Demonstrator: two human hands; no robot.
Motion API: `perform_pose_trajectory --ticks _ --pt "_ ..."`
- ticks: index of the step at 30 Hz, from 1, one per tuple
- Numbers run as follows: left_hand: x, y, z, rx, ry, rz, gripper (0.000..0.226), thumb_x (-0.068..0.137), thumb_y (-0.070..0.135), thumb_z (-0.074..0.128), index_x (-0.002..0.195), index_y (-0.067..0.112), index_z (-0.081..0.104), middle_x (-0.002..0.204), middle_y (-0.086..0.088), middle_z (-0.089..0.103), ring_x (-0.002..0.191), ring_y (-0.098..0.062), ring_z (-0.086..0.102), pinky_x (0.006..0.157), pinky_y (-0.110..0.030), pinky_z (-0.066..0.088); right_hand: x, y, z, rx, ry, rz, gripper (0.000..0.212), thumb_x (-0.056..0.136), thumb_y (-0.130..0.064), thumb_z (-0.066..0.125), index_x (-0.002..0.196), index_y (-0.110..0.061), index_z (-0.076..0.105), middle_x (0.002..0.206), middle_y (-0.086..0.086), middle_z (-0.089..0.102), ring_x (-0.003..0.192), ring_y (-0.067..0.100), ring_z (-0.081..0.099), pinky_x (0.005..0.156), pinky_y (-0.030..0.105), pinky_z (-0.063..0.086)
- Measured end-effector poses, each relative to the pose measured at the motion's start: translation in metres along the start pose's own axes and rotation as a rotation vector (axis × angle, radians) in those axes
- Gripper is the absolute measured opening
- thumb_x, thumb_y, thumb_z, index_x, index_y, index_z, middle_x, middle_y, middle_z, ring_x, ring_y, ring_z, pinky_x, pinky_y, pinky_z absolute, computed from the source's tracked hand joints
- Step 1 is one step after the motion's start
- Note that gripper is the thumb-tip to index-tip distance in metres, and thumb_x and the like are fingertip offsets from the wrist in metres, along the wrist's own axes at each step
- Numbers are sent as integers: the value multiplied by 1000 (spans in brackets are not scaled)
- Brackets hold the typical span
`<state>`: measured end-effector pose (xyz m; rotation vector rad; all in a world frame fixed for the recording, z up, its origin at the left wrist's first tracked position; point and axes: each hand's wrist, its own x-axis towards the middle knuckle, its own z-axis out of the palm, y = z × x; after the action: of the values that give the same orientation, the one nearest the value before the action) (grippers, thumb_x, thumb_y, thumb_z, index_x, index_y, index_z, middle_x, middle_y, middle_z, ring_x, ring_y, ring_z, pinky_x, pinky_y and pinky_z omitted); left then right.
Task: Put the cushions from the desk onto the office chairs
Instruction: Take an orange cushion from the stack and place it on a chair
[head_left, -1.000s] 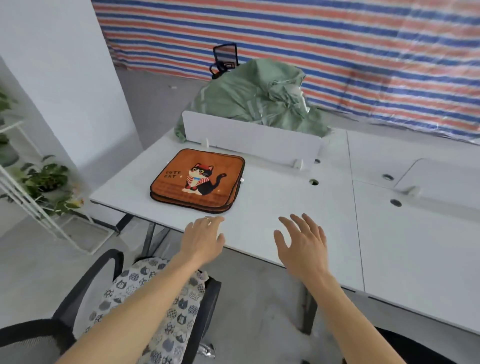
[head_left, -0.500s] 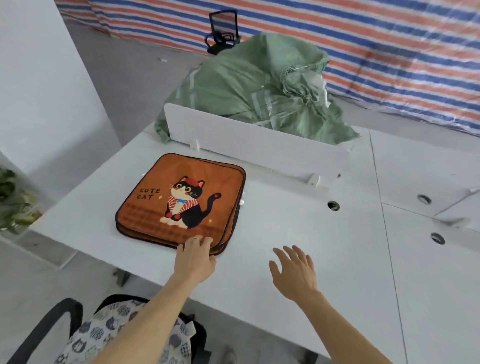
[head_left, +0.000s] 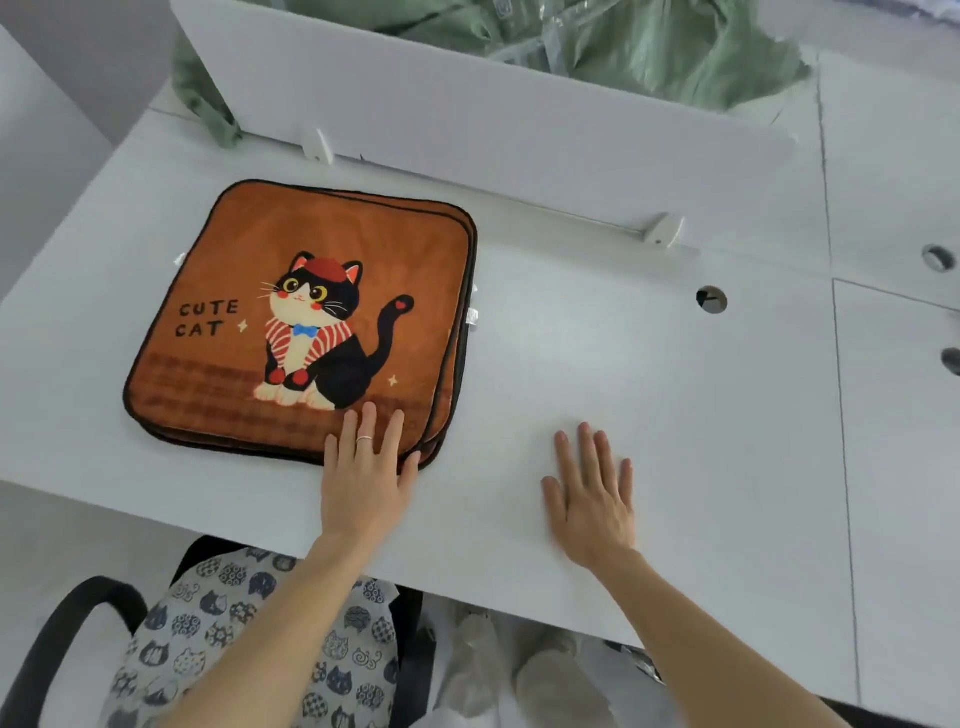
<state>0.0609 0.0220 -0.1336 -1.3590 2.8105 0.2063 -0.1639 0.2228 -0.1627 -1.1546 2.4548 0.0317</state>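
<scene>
Nearest, an office chair (head_left: 67, 639) carrying a cat-print cushion (head_left: 208, 634) sits under the table (head_left: 675, 395) edge. Left hand (head_left: 366, 480) flat, fingers extended on the near edge of the stacked orange cushions (head_left: 306, 322), gripping nothing; right hand (head_left: 592, 499) spread open over bare tabletop. Beyond: white divider panel (head_left: 519, 130), green sack (head_left: 649, 47).

Bright, even daylight; wide-angle edge distortion

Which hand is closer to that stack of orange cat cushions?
Left. The left hand rests on the cushions' near edge; the right hand lies apart on the bare desk.
</scene>
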Motion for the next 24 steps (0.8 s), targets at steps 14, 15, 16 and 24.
perform_pose_trajectory --ticks 14,15,16,24 --pt "32 7 -85 -55 102 -12 14 98 9 59 107 1 64 76 -12 69 62 -32 69 47 -34 50 10 -2 -61 54 -394 -11 85 97 -73 27 161 -33 -12 165 -9 -29 155 17 -20 125 52 7" --pt "35 11 -102 -67 166 4 12 98 10 58 106 3 64 76 -10 68 62 -29 67 47 -34 50 11 -4 -73 140 -397 21 85 97 -73 29 164 -29 -1 169 -7 -18 157 17 -11 125 49 11" --pt "36 15 -116 -83 236 28 12 99 12 56 105 4 63 76 -9 67 63 -27 65 47 -34 50 11 -5 -83 235 -395 69 85 98 -72 30 164 -23 10 172 -4 -4 158 19 2 125 44 14" --pt "-9 111 -171 -241 371 481 16 101 13 51 107 4 63 81 -8 64 64 -26 59 50 -38 49 -7 10 -156 1414 -488 352 92 72 -93 49 133 -25 54 123 5 71 104 29 74 90 56 55"
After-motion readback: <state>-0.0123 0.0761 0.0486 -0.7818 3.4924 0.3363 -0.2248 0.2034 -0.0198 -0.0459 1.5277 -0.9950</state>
